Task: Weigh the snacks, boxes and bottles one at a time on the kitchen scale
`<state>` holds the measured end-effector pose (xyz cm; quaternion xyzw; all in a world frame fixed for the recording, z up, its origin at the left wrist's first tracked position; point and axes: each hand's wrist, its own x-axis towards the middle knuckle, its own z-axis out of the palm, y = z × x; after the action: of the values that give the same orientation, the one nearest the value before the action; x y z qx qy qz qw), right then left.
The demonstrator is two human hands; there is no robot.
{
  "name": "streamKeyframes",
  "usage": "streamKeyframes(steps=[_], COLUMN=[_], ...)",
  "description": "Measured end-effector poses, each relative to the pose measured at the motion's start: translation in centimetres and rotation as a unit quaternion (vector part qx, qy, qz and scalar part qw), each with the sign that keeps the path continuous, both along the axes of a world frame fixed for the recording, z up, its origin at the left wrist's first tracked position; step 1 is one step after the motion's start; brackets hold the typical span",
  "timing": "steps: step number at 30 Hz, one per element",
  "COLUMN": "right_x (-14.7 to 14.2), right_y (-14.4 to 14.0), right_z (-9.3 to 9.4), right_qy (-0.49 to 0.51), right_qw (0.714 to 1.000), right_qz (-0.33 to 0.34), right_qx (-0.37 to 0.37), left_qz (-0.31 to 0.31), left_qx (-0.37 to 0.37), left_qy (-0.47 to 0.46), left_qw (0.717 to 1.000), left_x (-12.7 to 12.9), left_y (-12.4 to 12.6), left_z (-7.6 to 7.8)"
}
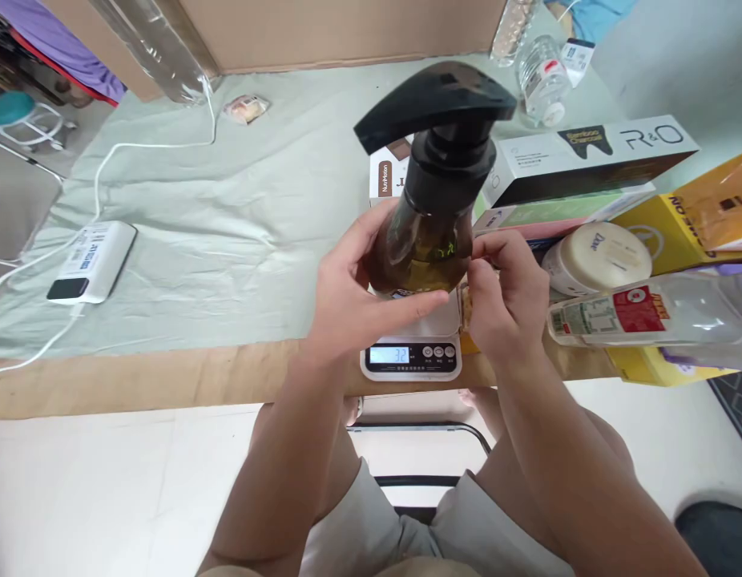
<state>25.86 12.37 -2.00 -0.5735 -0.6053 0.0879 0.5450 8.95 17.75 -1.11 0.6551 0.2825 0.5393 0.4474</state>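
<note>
A dark brown pump bottle (431, 252) with a black pump head stands upright, tilted slightly toward me, over a white kitchen scale (410, 365). My left hand (359, 292) is wrapped round its left side, with the thumb stretched across the front. At the bottle's right side is my right hand (510, 292), its fingers curled and the thumb and index finger pinched against the bottle's edge. What that pinch holds, if anything, is hidden. The scale's lit display reads 32. Whether the bottle's base touches the scale, I cannot tell.
Right of my hands lie a white R&O box (593, 152), a cream Dove jar (599, 256), a clear plastic bottle (695, 308) and yellow packaging (641, 228). A white power strip (94, 260) with cables lies left. A small wrapped snack (246, 108) is farther back.
</note>
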Motion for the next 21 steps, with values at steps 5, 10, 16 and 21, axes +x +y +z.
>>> streamKeyframes(steps=[5,10,16,21], right_x=[0.3,1.7,2.6,2.2], right_y=[-0.2,-0.7,-0.9,-0.7], right_z=[0.8,0.7,0.9,1.1], right_qy=[-0.008,0.021,0.044,0.056], right_qw=[1.000,0.999,0.999,0.998], right_qz=[-0.021,-0.027,-0.018,-0.012], right_qx=[-0.015,-0.005,0.023,0.036], left_qz=[-0.022,0.052,0.064,0.055], left_qx=[-0.004,-0.058,-0.105,-0.106], left_qy=[-0.002,-0.098,-0.101,-0.110], left_qw=[1.000,0.992,0.987,0.987], left_x=[-0.4,-2.7,-3.9,-3.6], left_y=[0.2,0.8,0.6,0.2], left_z=[-0.1,-1.5,-2.9,-2.8])
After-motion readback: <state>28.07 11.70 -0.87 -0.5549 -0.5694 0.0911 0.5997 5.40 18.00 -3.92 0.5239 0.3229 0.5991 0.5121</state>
